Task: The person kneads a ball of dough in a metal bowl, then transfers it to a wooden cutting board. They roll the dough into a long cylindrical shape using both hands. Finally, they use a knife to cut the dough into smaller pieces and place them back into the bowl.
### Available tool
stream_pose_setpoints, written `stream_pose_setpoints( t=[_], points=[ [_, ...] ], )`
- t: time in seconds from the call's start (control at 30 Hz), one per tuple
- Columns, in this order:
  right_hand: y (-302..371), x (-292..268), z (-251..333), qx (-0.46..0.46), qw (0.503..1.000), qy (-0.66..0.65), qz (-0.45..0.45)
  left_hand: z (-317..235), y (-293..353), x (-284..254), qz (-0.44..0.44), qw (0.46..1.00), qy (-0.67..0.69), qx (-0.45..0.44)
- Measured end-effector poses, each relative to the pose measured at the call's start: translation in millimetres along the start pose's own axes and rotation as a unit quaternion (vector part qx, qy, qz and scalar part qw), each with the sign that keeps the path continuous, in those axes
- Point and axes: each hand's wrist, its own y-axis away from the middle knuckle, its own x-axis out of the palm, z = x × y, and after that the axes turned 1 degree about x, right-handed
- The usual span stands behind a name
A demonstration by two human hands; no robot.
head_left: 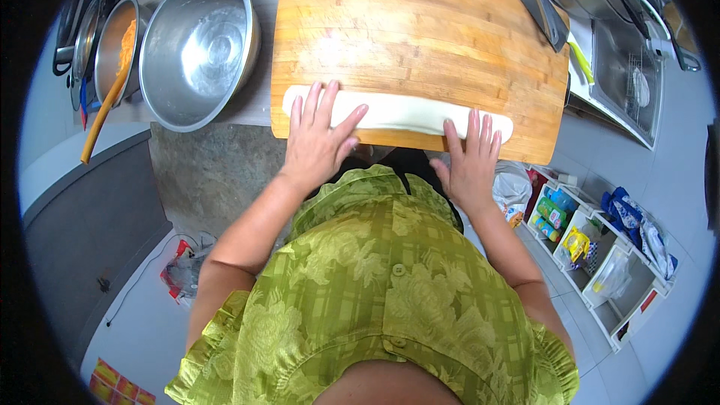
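Observation:
A long, pale log of dough (397,112) lies crosswise along the near edge of a wooden cutting board (405,30). Over its left end rests my left hand (316,135), fingers stretched out and spread, the fingertips reaching past the dough's far side. My right hand (472,154) lies near the other end, its fingers extended on the dough and its thumb toward the board's near edge. Both palms face down, and neither hand grips anything. The dough looks smooth, with rounded ends.
A large steel bowl (196,52) stands left of the board. Beside it a smaller bowl (124,45) holds orange food and a wooden-handled utensil (105,120). A cleaver (540,11) lies on the board's far right corner. Beyond are a sink (628,75) and a white shelf rack (600,255).

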Motion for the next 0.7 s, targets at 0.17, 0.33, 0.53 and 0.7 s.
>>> stream_pose_setpoints(
  t=[0.17,0.33,0.53,0.7],
  points=[
    [-18.3,7.4,-1.6,0.055,0.998,-0.017,-0.035,-10.6,-7.0,8.2,-0.060,0.995,0.038,-0.071],
    [-84.0,-7.3,-41.8,0.051,0.995,0.037,-0.079,25.9,-74.6,1.8,-0.066,0.993,-0.066,-0.077],
    [-166.5,-15.3,-96.9,-0.001,0.989,0.064,-0.134,76.4,-156.6,1.4,-0.094,0.985,-0.103,-0.105],
    [-188.8,-20.9,-108.9,-0.159,0.978,0.061,-0.121,76.9,-167.9,-3.9,-0.036,0.987,-0.151,-0.029]
  ],
)
